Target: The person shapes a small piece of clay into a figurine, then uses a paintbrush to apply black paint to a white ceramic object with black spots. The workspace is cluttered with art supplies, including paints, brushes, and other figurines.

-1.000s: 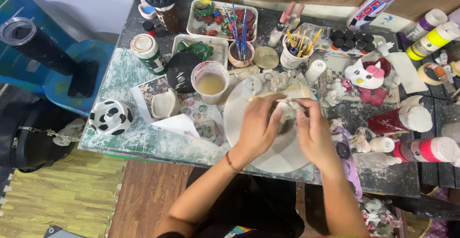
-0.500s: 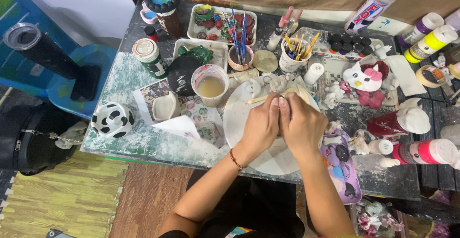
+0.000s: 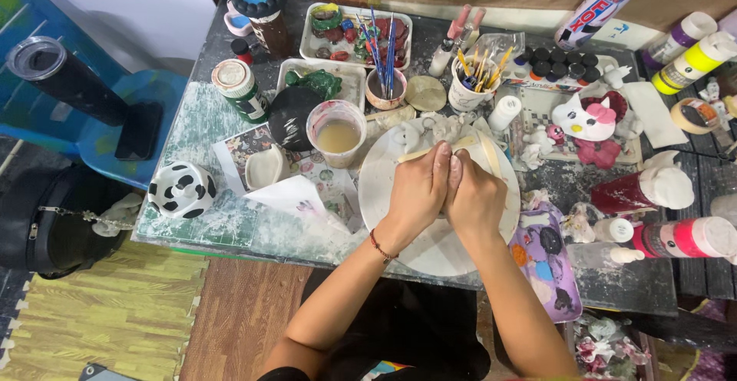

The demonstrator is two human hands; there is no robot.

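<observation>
Far to the left of our fingers sits a glossy round pot (image 3: 182, 189) spotted black and white, then a small white dish (image 3: 265, 167) and a crumpled sheet of paper (image 3: 295, 197). Nearer, just up and left of our knuckles, stands a clear plastic cup (image 3: 336, 131) of cloudy beige water.

Our left hand (image 3: 418, 193) and right hand (image 3: 474, 197) press together palm to palm, fingers (image 3: 441, 162) clenched tight over a round white board (image 3: 437, 197) (smooth, dusted pale). Whatever they squeeze is hidden, so we cannot tell what it is. A thin wooden stick (image 3: 430, 151) lies on the board at our fingertips.

Beyond the fingertips a paper cup (image 3: 470, 89) bristles with brushes. To the right of our right hand lie a purple palette (image 3: 549, 262) blotched with paint, a white cat-shaped figure (image 3: 587, 118) and red and pink paint bottles (image 3: 687, 237) on their sides.
</observation>
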